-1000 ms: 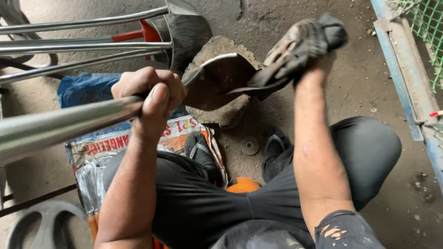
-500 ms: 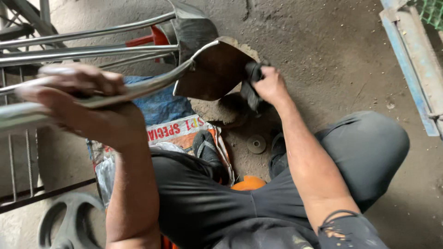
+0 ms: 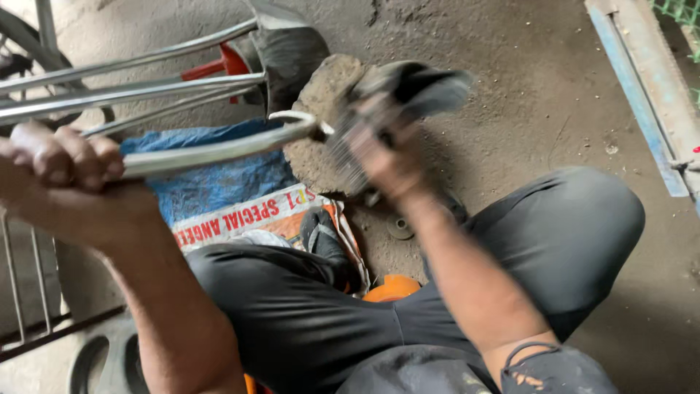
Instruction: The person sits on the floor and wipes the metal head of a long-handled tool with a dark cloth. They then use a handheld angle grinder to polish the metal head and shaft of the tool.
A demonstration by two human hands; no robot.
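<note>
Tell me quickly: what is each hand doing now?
Left hand: closed around the metal handle.
Right hand: blurred, gripping a dark cloth.

Right hand (image 3: 383,157) is smeared by motion blur, fingers impossible to separate, and the dark cloth (image 3: 419,87) it grips blurs into it. The end of the metal rod (image 3: 219,149) vanishes behind that blur, so what it carries there can't be made out. Left hand (image 3: 62,157) is clipped by the picture's left edge, the rod's near end buried inside the fist. The stone block (image 3: 321,102) is half covered by hand and cloth. An orange object (image 3: 390,290) peeks between the legs, mostly hidden. The tyre (image 3: 95,361) is cut off at the bottom edge.
</note>
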